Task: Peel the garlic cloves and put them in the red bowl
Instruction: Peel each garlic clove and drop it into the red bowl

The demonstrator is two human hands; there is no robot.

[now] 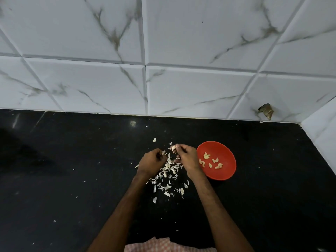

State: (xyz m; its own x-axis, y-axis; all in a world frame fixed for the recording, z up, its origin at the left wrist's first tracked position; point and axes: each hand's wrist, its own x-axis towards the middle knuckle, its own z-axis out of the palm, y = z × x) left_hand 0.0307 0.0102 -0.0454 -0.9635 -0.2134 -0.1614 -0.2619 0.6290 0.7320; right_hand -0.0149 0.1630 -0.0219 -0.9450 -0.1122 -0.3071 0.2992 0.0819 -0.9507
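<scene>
My right hand [186, 157] pinches a pale garlic clove [173, 148] at its fingertips, just left of the red bowl [227, 157]. The bowl sits on the black counter and holds several peeled cloves [211, 161]. My left hand [151, 160] is curled, with a small white scrap of peel [163, 152] at its fingertips. Both hands hover over a scatter of white garlic skins [168, 177] lying between my forearms.
The black counter [72, 170] runs back to a white marble-pattern tiled wall [163, 79], with a side wall at the right corner [321, 131]. A chipped spot [266, 110] marks the tiles. Stray peel flakes dot the counter.
</scene>
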